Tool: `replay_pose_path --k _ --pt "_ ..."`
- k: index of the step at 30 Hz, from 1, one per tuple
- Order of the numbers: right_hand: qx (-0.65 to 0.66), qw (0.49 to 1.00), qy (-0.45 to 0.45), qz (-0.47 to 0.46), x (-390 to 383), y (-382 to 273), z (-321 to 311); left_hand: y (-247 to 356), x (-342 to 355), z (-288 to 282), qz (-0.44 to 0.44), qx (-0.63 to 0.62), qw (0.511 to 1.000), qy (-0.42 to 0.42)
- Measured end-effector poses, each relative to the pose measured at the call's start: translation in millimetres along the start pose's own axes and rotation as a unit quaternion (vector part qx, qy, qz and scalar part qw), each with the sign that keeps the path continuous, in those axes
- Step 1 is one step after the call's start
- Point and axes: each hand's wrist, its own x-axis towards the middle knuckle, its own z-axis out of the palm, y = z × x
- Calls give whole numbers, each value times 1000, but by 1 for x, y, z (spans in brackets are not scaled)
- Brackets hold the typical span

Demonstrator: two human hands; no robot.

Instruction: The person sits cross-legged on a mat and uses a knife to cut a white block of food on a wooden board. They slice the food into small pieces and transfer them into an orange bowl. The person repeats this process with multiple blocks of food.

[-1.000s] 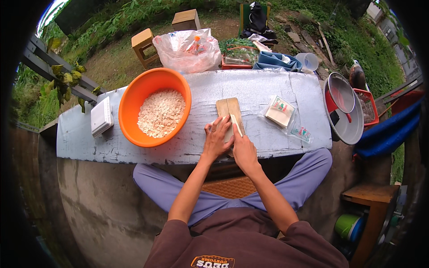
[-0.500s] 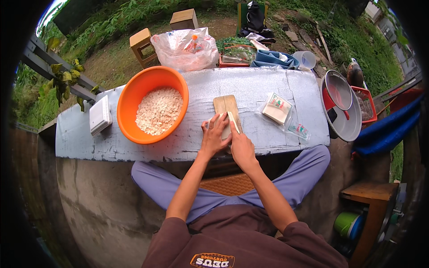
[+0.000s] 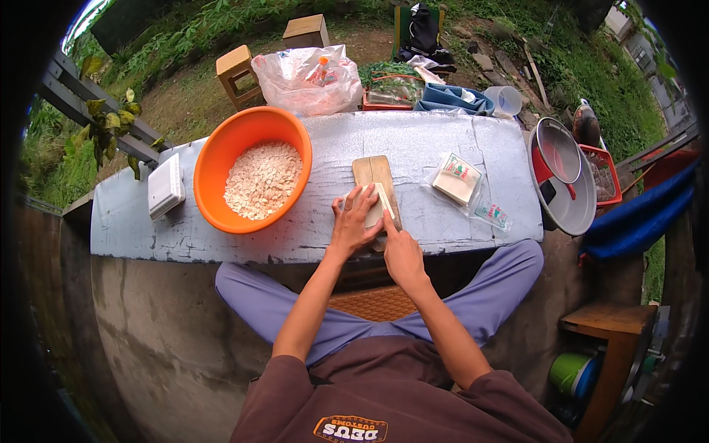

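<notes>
A narrow wooden chopping board (image 3: 372,170) lies on the table in front of me. On its near half is a small stack of thin, pale sheets (image 3: 377,212), partly covered by my fingers. My left hand (image 3: 353,226) presses the stack down with its fingers spread. Just to the right, my right hand (image 3: 403,257) is closed with its forefinger stretched forward along the stack's right edge. It grips what looks like a knife, mostly hidden under the hand. To the left, an orange basin (image 3: 205,184) holds a heap of small pale flat pieces (image 3: 263,181).
A clear packet of square pale sheets (image 3: 456,183) lies right of the board. A white lidded box (image 3: 165,186) stands at the table's left end. Beyond the far edge is a plastic bag (image 3: 306,85). A large grey basin (image 3: 582,203) with a sieve sits at the right.
My right hand has drawn back slightly towards me along the stack's right edge. My left hand stays on the sheets, and the view has shifted a little.
</notes>
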Motion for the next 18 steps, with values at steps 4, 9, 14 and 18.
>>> replay_pose_path --k 4,9,14,18 --pt "2 1000 3 -1 -6 2 0 1 0 0 -1 1 1000 -3" --pt "-7 1000 5 0 -16 3 0 -1 -1 1 -4 7 1000 -13" --pt "-12 1000 4 6 -23 8 3 0 0 0 -6 7 1000 -13" --pt "-11 1000 -8 14 -28 10 3 2 0 -2 -7 -11 1000 -8"
